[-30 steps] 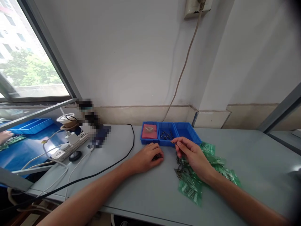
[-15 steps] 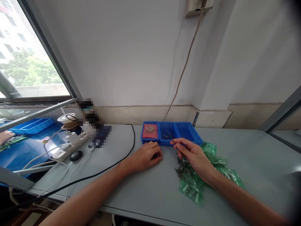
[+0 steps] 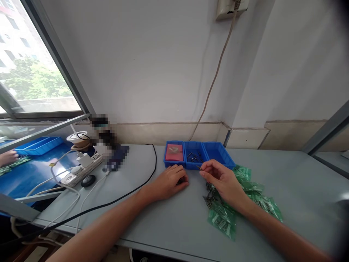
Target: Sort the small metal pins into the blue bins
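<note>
My left hand [image 3: 174,182] rests on the grey table in front of the blue trays, its fingers curled over small dark pieces that are mostly hidden. Between thumb and fingertips, my right hand [image 3: 222,180] pinches a small thin metal piece [image 3: 199,167], just at the front edge of the middle tray. That middle blue tray [image 3: 194,165] has several dark screw-like pieces in it. Beneath and beside my right hand lie green plastic bags [image 3: 222,222] of metal pieces, with loose dark pieces [image 3: 208,201] at their left.
The left blue tray [image 3: 174,163] bears a red sheet and a small clear packet. A right blue tray [image 3: 218,152] adjoins it. A black cable [image 3: 122,196] crosses the table, near a power strip [image 3: 81,174] and a black round object [image 3: 88,181]. Another person's hand [image 3: 9,157] is far left.
My right hand's fingers have drawn closer together around the small piece, which now shows at the fingertips. My left hand has hardly moved.
</note>
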`<action>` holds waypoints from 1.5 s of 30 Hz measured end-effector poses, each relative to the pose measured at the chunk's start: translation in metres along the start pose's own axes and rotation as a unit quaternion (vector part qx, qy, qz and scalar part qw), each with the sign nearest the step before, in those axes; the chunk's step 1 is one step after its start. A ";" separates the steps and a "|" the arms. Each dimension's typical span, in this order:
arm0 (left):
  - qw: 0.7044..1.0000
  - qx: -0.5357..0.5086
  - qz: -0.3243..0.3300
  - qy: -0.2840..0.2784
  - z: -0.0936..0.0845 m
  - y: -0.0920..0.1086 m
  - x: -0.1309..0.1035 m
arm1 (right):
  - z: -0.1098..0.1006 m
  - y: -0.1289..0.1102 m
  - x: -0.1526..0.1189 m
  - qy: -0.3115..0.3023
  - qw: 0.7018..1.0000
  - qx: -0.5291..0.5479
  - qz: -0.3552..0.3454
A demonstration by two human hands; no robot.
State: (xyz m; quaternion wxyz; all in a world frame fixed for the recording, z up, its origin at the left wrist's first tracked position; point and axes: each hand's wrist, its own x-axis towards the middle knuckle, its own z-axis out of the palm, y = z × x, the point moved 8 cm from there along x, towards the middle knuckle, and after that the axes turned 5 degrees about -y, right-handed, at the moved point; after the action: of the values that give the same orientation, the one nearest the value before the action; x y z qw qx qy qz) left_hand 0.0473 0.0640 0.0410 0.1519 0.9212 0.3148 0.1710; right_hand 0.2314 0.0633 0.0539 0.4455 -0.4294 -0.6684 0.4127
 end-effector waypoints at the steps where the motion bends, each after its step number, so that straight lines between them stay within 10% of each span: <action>1: 1.000 -0.002 -0.002 0.000 0.000 0.000 0.000 | 0.000 -0.001 0.000 -0.004 1.000 0.005 0.003; 37: 1.000 -0.016 -0.012 0.003 0.007 -0.007 0.001 | 0.028 -0.008 -0.013 -0.131 0.958 0.233 0.103; 45: 0.999 0.021 -0.020 0.017 0.006 -0.010 0.001 | -0.001 0.004 -0.003 0.015 0.989 0.124 0.081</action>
State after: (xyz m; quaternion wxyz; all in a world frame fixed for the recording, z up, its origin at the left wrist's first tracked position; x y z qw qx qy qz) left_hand 0.0450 0.0709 0.0316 0.1303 0.9148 0.3390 0.1765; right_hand 0.2336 0.0621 0.0494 0.4710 -0.4296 -0.5680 0.5206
